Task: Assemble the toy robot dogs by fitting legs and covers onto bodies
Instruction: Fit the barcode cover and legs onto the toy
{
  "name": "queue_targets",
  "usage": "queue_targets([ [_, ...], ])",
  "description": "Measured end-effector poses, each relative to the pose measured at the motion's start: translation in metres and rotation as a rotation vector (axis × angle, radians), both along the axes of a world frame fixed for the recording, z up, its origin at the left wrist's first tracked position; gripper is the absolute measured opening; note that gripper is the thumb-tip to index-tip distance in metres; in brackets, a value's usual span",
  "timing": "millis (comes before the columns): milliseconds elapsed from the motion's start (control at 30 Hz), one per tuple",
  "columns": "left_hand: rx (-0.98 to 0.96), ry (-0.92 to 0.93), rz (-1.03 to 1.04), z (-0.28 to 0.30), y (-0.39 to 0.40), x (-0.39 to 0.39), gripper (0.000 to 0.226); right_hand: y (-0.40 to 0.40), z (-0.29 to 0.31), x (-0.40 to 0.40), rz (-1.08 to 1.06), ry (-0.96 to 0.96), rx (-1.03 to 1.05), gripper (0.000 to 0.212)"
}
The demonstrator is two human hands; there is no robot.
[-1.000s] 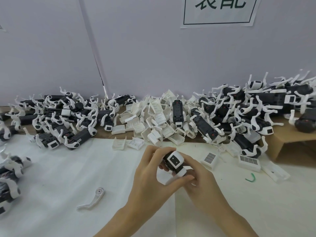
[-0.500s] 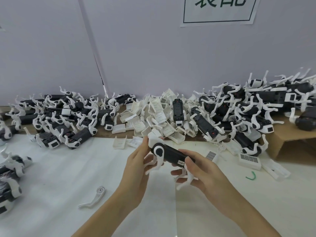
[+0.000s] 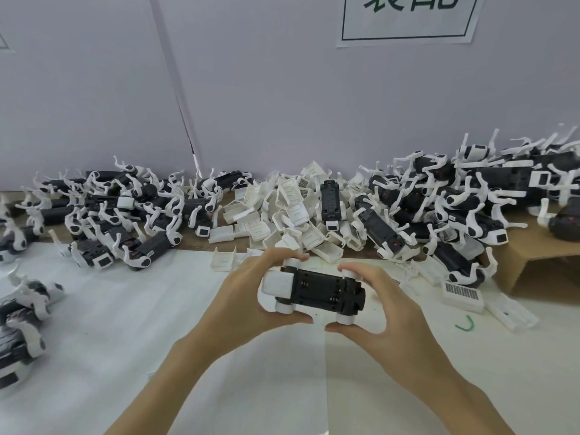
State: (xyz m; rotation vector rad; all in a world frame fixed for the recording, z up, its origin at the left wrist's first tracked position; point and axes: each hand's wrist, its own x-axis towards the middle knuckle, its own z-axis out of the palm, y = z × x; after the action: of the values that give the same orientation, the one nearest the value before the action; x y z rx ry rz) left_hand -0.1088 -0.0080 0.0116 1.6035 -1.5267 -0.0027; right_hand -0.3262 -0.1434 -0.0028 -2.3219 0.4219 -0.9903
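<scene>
Above the white tabletop (image 3: 94, 324), just in front of the pile of loose white covers (image 3: 292, 211) — being gripped from both ends: one toy dog body (image 3: 320, 291), black underside facing up, white leg hubs showing at its corners. Left hand (image 3: 248, 296) curling round the white head end, fingers over the far edge and thumb under the near edge. Right hand (image 3: 383, 306) clamping the black tail end the same way, fingertips on the far hub and thumb beneath. Lying left of the cover pile: a heap of assembled dogs (image 3: 119, 215), legs sticking up. Lying right of the cover pile: a taller heap of dogs (image 3: 455, 205), spilling onto a cardboard sheet (image 3: 539, 252). Resting right of the held body — a white grille part (image 3: 461, 293) and a small green scrap (image 3: 464, 324). Hanging on the wall behind the cover pile: a paper sign (image 3: 408, 20) with dark characters.
</scene>
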Motion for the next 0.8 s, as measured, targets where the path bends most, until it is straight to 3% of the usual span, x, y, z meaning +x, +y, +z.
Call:
queue_targets([
  [67, 0.031, 0.072, -0.03, -0.001, 0.002, 0.003, 0.078, -0.001, 0.002, -0.003, 0.017, 0.05, 0.044, 0.071],
  [200, 0.115, 0.596, -0.065, 0.002, -0.002, -0.014, 0.038, 0.004, 0.002, 0.0, 0.065, 0.064, 0.278, 0.06],
  [300, 0.254, 0.847, -0.043, 0.001, -0.007, -0.027, 0.065, 0.007, 0.004, 0.005, 0.064, -0.029, 0.534, 0.059],
  [400, 0.249, 1.007, -0.027, -0.003, -0.011, -0.035, 0.072, 0.005, 0.004, 0.008, 0.035, -0.074, 0.651, 0.045],
  [567, 0.164, 0.906, 0.042, -0.006, -0.014, -0.038, 0.045, 0.005, -0.001, 0.011, 0.033, -0.109, 0.672, 0.044],
  [800, 0.207, 0.709, 0.064, -0.004, -0.01, -0.024, 0.057, -0.005, 0.001, 0.005, 0.018, -0.088, 0.578, 0.049],
])
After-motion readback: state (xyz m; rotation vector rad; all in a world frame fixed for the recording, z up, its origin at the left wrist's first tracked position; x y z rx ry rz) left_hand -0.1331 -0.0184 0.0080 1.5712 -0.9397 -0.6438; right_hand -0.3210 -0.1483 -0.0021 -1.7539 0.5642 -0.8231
